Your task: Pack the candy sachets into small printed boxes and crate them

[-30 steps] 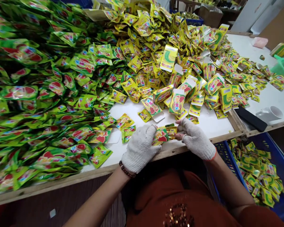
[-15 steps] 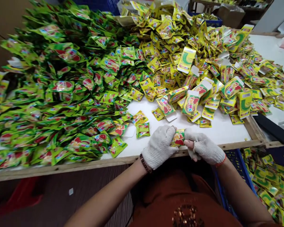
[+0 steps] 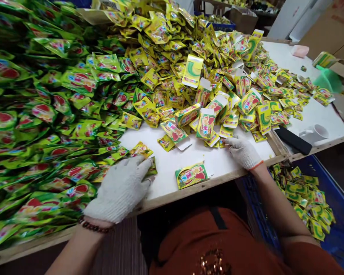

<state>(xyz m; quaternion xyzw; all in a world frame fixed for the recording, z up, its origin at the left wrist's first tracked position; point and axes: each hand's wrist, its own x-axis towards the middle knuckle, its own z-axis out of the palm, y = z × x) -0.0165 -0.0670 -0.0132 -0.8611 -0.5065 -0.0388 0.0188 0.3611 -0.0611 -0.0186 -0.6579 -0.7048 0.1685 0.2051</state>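
My left hand (image 3: 120, 187), in a white knit glove, bends its fingers and thumb around a small green sachet (image 3: 152, 167) on the table, partly hidden by the glove. A yellow sachet (image 3: 141, 149) lies just beyond its fingertips. At the right, my gloved right hand (image 3: 242, 152) has its fingertips closed at the edge of a small yellow sachet (image 3: 221, 143), mostly covered by hand and boxes. Between the hands, a small candy box (image 3: 191, 175) with fruit pictures lies flat near the table's front edge, untouched. Several open-flapped boxes (image 3: 205, 124) lie ahead of my right hand.
Green sachets (image 3: 80, 80) heap high on the left, yellow sachets (image 3: 157, 30) at the back. A black phone (image 3: 294, 140) and white mug (image 3: 315, 133) are on the right. Below stands a blue crate (image 3: 338, 214) with filled packets. A wooden rim (image 3: 209, 186) edges the table.
The candy box that both hands held now lies on the table. My left hand has moved left to the green sachet, my right hand forward to the yellow one. The view has turned right.
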